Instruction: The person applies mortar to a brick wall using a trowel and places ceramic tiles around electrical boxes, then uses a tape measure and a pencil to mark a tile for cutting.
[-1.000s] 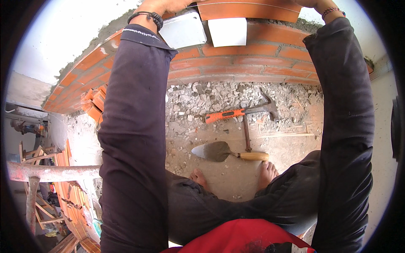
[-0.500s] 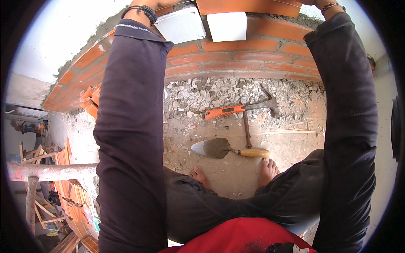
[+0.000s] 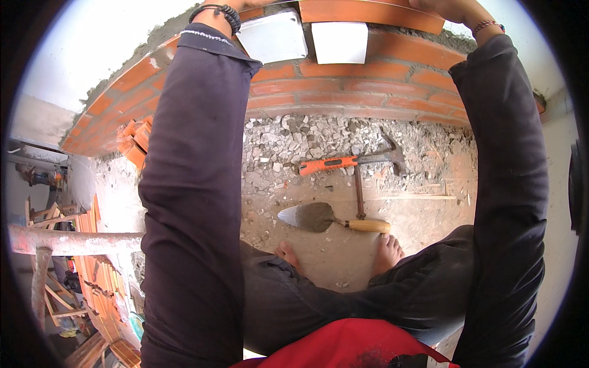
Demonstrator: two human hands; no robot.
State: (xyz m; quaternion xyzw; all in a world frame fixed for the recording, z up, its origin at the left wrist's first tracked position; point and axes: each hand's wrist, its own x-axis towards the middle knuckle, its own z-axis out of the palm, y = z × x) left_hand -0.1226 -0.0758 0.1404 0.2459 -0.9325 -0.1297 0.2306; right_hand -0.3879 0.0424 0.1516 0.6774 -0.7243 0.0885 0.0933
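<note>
Both my arms reach forward to the top of a low brick wall point(image 3: 343, 86). My left hand point(image 3: 245, 5) is at the upper edge, left of an orange brick point(image 3: 368, 13) on the top course; its fingers are out of the picture. My right hand point(image 3: 457, 11) is over that brick's right end, beside a thin pale line, its fingertips cut off by the edge. Between the hands, a white rounded-corner plate point(image 3: 274, 38) and a white block-like piece point(image 3: 339, 44) stand against the wall's near side. Grey mortar point(image 3: 451, 42) shows along the top.
On the ground lie a claw hammer point(image 3: 328, 164) with an orange handle, a rusty rod point(image 3: 359, 193) and a wooden-handled trowel point(image 3: 314, 218) near my bare feet. Rubble point(image 3: 294, 144) lines the wall's foot. A pipe rail point(image 3: 80, 242) and wooden pieces point(image 3: 101, 285) are at left.
The view has shifted slightly. My right hand shows more fully and reaches further left over the brick; the white pieces appear a little lower and further right. The tools on the ground stay put.
</note>
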